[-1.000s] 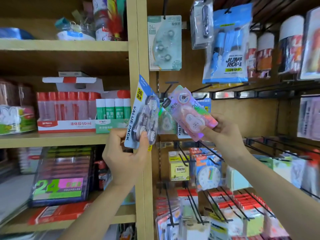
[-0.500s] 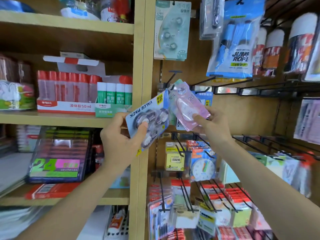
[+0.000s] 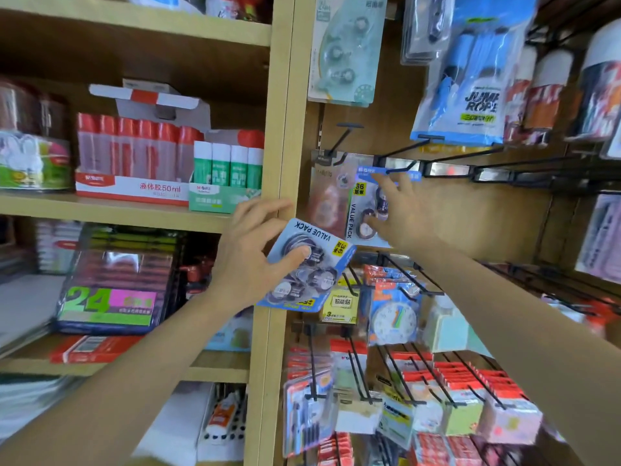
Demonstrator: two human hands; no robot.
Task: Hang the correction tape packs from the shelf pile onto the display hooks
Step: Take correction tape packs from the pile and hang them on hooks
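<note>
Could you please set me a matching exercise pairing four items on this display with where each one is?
Things:
1. tilted value pack
2. green glue sticks
3. jump rope pack
4. clock pack

Places:
A. standing on the wooden shelf
B. hanging at the top right
C. gripped by the left hand
D. hanging below the right hand

Pairs: 1-C, 2-A, 3-B, 4-D.

Right hand (image 3: 401, 213) partly hides the hung pack (image 3: 353, 216), perhaps touching it.
</note>
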